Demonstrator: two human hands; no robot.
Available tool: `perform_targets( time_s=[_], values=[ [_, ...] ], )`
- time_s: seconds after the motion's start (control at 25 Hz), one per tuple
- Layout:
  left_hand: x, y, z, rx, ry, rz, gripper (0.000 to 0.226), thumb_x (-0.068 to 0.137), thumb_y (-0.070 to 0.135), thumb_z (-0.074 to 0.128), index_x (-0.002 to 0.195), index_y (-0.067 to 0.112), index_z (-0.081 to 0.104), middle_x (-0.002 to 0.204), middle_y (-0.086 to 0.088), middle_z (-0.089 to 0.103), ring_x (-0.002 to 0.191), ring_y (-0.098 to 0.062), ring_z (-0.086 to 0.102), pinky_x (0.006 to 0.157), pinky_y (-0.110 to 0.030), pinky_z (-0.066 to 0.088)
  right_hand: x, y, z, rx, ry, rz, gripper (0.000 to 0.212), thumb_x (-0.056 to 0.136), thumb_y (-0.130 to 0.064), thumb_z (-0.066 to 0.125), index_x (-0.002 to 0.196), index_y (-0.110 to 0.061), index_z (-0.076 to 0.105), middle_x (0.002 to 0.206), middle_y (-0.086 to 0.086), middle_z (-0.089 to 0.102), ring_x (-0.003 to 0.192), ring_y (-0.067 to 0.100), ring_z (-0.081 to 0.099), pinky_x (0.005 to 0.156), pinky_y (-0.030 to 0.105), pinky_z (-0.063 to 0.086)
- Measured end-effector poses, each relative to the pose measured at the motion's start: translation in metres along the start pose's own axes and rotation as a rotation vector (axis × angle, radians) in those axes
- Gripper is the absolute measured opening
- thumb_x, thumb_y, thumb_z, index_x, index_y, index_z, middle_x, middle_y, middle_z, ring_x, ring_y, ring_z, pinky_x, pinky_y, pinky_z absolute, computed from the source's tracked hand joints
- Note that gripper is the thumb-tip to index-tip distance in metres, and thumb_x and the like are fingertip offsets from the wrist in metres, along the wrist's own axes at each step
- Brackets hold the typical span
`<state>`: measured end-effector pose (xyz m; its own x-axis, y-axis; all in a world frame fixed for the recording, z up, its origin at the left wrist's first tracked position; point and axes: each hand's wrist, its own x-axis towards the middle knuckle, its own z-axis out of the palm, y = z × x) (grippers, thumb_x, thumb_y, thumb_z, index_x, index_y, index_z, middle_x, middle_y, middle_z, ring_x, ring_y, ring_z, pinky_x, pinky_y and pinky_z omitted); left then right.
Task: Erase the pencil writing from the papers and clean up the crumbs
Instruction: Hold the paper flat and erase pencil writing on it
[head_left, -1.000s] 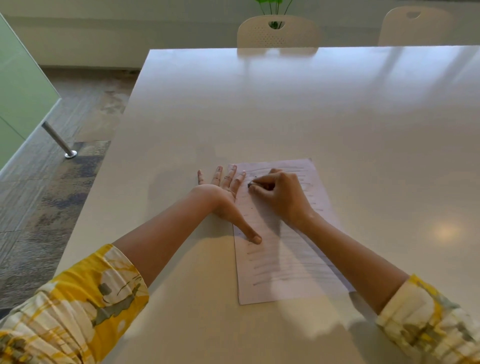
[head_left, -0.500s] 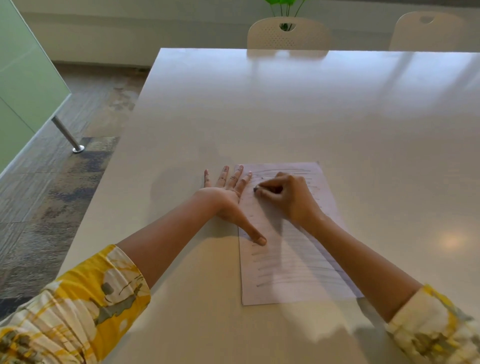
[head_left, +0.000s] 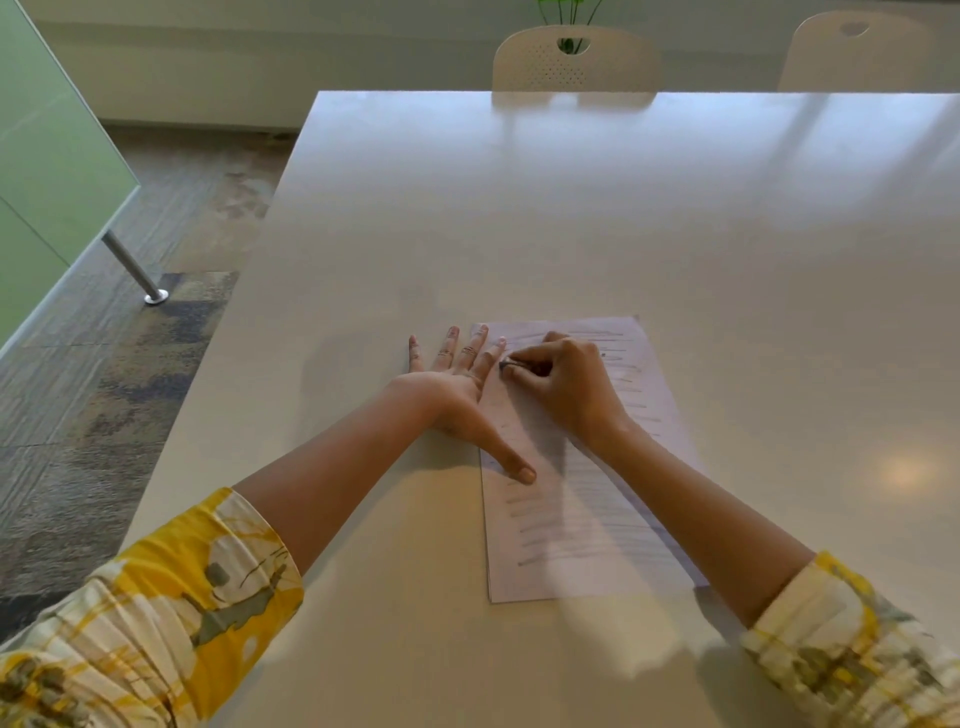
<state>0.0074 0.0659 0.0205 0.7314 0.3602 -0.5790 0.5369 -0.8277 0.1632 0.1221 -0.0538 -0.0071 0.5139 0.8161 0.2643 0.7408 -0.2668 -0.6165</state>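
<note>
Left sleeve (head_left: 156, 618): loose fabric, bright yellow and white print with grey-green leaf-like blotches and thin dark lines; gathered hem ending below the elbow, forearm bare.
Right sleeve (head_left: 852, 649): same print, paler, more white than yellow; gathered hem, forearm bare.
Left hand (head_left: 452, 395): thin rings (head_left: 457, 352) on two fingers.
Right hand (head_left: 566, 384): no rings visible.

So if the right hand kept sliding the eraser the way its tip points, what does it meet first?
Probably the left hand's index finger: the eraser in the right hand points left at it, close by on the paper.
</note>
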Motion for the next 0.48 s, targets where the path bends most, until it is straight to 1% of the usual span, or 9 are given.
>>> perform_targets(
  time_s=[0.04, 0.12, 0.2, 0.28, 0.36, 0.48],
  values=[
    [0.0, 0.0, 0.001, -0.003, 0.0, -0.002, 0.164, 0.037, 0.093, 0.07, 0.149, 0.034, -0.035, 0.153, 0.011, -0.046, 0.138, -0.019, -0.046, 0.108, -0.064, -0.029, 0.006, -0.001, 0.002, -0.008, 0.022, 0.003, 0.023, 0.09, -0.025, 0.07, 0.11, -0.014, 0.075, 0.091, 0.0, 0.067, 0.076, 0.005, 0.06, 0.067, 0.009, 0.045],
    [0.0, 0.002, 0.001, 0.013, -0.006, -0.003, 0.164, 0.037, 0.093, 0.069, 0.149, 0.033, -0.034, 0.154, 0.01, -0.045, 0.139, -0.02, -0.045, 0.108, -0.065, -0.029, -0.006, -0.002, 0.002, -0.002, -0.001, -0.004, 0.021, 0.091, -0.024, 0.069, 0.108, -0.014, 0.076, 0.089, -0.001, 0.066, 0.073, 0.004, 0.058, 0.067, 0.011, 0.046],
    [0.001, 0.003, 0.0, 0.045, -0.003, -0.006, 0.163, 0.038, 0.094, 0.067, 0.15, 0.03, -0.033, 0.155, 0.007, -0.043, 0.141, -0.022, -0.042, 0.108, -0.065, -0.028, -0.037, -0.004, -0.005, 0.04, -0.083, -0.036, 0.019, 0.09, -0.026, 0.07, 0.105, -0.016, 0.076, 0.088, -0.004, 0.065, 0.074, 0.004, 0.061, 0.068, 0.018, 0.053],
    [0.001, 0.003, 0.001, 0.042, -0.003, -0.011, 0.163, 0.038, 0.094, 0.067, 0.15, 0.03, -0.033, 0.156, 0.007, -0.042, 0.142, -0.021, -0.042, 0.109, -0.066, -0.025, -0.056, -0.006, -0.012, 0.092, -0.168, -0.053, 0.021, 0.088, -0.029, 0.073, 0.106, -0.018, 0.077, 0.088, -0.006, 0.065, 0.075, 0.006, 0.064, 0.071, 0.021, 0.056],
    [0.001, 0.002, 0.001, 0.025, 0.001, -0.006, 0.164, 0.038, 0.095, 0.067, 0.15, 0.03, -0.033, 0.155, 0.008, -0.043, 0.141, -0.021, -0.042, 0.109, -0.066, -0.026, -0.037, -0.003, -0.012, 0.071, -0.146, -0.047, 0.022, 0.088, -0.028, 0.073, 0.106, -0.017, 0.077, 0.09, -0.003, 0.067, 0.078, 0.007, 0.064, 0.073, 0.023, 0.057],
    [0.0, -0.001, 0.002, -0.013, 0.011, 0.009, 0.164, 0.036, 0.094, 0.068, 0.149, 0.034, -0.034, 0.153, 0.011, -0.045, 0.138, -0.019, -0.045, 0.108, -0.065, -0.029, 0.002, -0.002, -0.005, 0.01, -0.04, -0.019, 0.021, 0.089, -0.026, 0.071, 0.107, -0.017, 0.076, 0.089, -0.002, 0.068, 0.076, 0.006, 0.061, 0.072, 0.022, 0.054]
  ],
)
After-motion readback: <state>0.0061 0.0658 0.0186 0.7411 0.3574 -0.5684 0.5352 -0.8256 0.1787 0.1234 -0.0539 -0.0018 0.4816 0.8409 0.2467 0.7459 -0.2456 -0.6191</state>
